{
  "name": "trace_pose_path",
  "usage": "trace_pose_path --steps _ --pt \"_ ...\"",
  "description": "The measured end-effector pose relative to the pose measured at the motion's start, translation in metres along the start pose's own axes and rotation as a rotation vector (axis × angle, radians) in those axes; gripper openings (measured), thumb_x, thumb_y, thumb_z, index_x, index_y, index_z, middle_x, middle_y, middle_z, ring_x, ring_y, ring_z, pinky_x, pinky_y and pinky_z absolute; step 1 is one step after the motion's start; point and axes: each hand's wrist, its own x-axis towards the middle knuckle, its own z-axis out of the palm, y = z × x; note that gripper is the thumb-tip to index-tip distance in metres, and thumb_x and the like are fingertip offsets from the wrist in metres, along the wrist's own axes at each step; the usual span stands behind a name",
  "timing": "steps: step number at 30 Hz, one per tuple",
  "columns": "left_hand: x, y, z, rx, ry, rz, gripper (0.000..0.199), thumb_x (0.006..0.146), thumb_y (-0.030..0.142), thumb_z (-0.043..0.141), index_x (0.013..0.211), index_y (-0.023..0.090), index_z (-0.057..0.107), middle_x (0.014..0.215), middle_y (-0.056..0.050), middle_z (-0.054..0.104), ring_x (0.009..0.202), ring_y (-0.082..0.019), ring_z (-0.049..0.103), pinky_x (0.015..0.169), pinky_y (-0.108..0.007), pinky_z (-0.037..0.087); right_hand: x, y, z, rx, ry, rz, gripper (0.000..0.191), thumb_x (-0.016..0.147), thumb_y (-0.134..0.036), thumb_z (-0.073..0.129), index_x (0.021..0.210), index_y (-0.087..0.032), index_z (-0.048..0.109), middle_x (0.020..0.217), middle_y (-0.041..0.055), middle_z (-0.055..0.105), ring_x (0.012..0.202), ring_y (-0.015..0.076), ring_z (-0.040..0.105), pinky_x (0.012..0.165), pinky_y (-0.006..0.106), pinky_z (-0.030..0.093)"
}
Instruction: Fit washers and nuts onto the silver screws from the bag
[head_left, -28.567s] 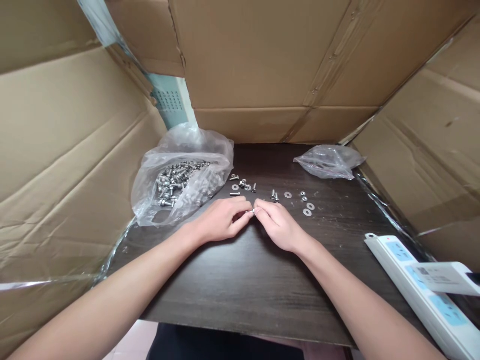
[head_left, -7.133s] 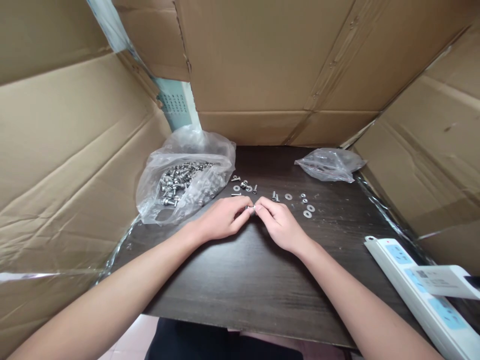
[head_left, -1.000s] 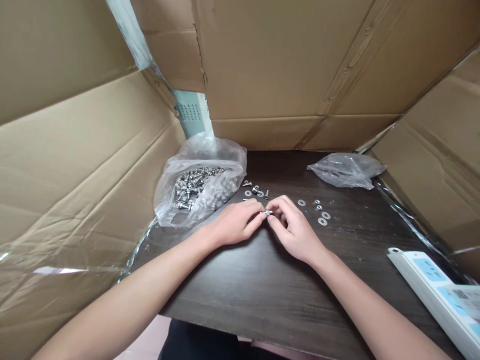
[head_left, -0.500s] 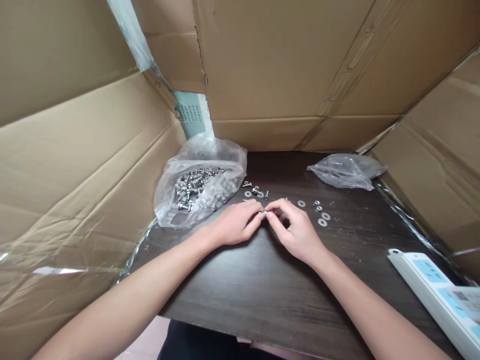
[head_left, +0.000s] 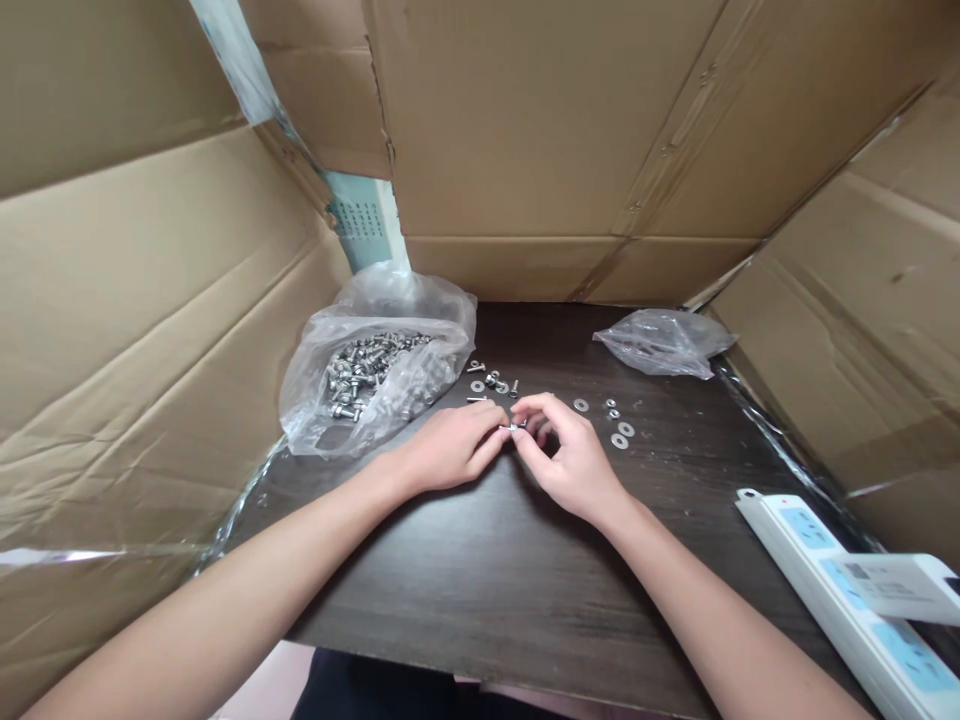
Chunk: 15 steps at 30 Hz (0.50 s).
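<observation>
Over the middle of the dark table, a small shiny metal bolt [head_left: 514, 427] sits between the tips of both my hands. My left hand [head_left: 457, 445] pinches one end of it, fingers closed. At its other end is my right hand [head_left: 566, 455], thumb against the metal and index finger curved over it. Fingertips partly hide the bolt, and whether a nut or washer is on it I cannot tell. Just beyond my hands lie loose bolts [head_left: 514, 388] and a flat washer [head_left: 478, 386]. Right of my right hand are small nuts [head_left: 610, 404] and more flat washers [head_left: 619, 441].
An open clear plastic bag [head_left: 300, 400] full of bolts [head_left: 367, 370] stands at the left. Another clear bag [head_left: 664, 340] lies at the back right. A white power strip [head_left: 795, 575] runs along the right edge. Cardboard walls [head_left: 510, 130] enclose the table [head_left: 480, 580].
The view has turned slightly right, so everything sits further left in the picture. My right index finger has lifted a little away from its thumb; the bolt stays between my hands.
</observation>
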Motion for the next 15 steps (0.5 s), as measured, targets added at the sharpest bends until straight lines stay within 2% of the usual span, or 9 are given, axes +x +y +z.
trace_pose_path --steps 4,8,11,15 --pt "0.0000 0.0005 0.0000 0.011 0.004 0.008 0.025 0.107 0.031 0.039 0.101 0.017 0.059 0.100 -0.008 0.066 0.090 -0.021 0.062 0.080 -0.033 0.048 -0.0006 -0.0020 0.0000 -0.010 -0.007 -0.008 0.012 0.090 -0.018 0.058 0.102 -0.020 0.058 0.093 0.0049 0.065 0.075 0.0154 0.060 0.064 0.029 0.049" --pt "0.0003 0.0008 -0.0008 -0.008 0.029 0.005 0.027 0.107 0.031 0.037 0.099 0.017 0.058 0.099 -0.008 0.065 0.088 -0.020 0.061 0.079 -0.033 0.047 -0.0005 -0.0023 -0.0002 -0.025 -0.033 0.056 0.006 0.093 -0.023 0.057 0.097 -0.020 0.059 0.088 0.0043 0.065 0.072 0.0155 0.059 0.062 0.029 0.047" --pt "0.0004 0.0002 -0.0012 -0.034 0.047 0.005 0.026 0.107 0.031 0.038 0.101 0.017 0.058 0.101 -0.008 0.065 0.090 -0.020 0.062 0.081 -0.033 0.048 -0.0003 -0.0012 -0.0005 -0.023 -0.053 0.101 0.007 0.094 -0.026 0.057 0.093 -0.020 0.060 0.080 0.0031 0.064 0.070 0.0159 0.058 0.061 0.029 0.046" --pt "0.0003 -0.0006 -0.0013 -0.041 0.041 -0.005 0.026 0.107 0.031 0.037 0.099 0.017 0.058 0.099 -0.008 0.065 0.089 -0.020 0.062 0.082 -0.034 0.049 0.0000 -0.0010 -0.0010 -0.033 -0.055 0.085 0.009 0.095 -0.027 0.058 0.092 -0.020 0.061 0.079 0.0033 0.064 0.070 0.0163 0.058 0.061 0.029 0.046"
